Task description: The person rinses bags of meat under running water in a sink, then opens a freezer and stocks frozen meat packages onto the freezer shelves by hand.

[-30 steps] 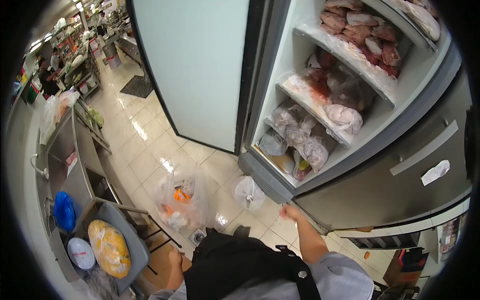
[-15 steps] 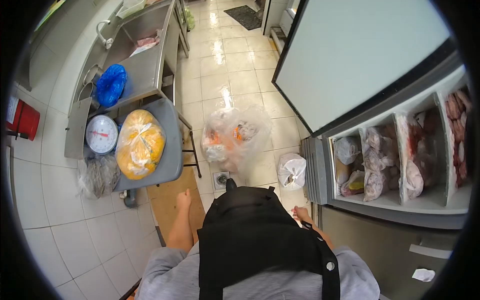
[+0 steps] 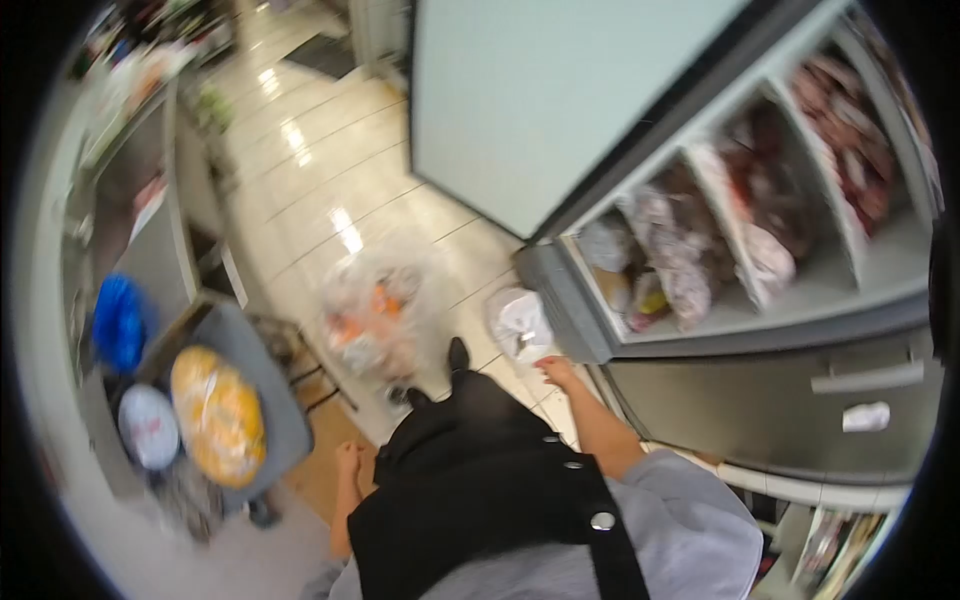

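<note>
My right hand (image 3: 552, 370) is at the lower edge of a white plastic bag (image 3: 520, 318) on the floor. Its fingers are curled together; a whitish bit shows at the fingertips, too blurred to tell whether it belongs to the bag. My left hand (image 3: 347, 458) hangs low beside the black apron (image 3: 460, 480), fingers curled in, with nothing visible in it. Ahead on the tiles lies a large clear plastic bag (image 3: 375, 315) of orange and white packages.
To my right stands an open freezer (image 3: 570, 295) with bagged meat in divided compartments, its door (image 3: 540, 100) swung wide. A grey stool (image 3: 285, 420) at left bears a yellow bagged bundle (image 3: 215, 415) beside a dial scale (image 3: 150, 428). A blue bag (image 3: 118, 322) lies by the sink counter.
My view has swung to the right and is blurred. The right hand has reached forward from my side to the white bag. My left hand stays low and curled.
</note>
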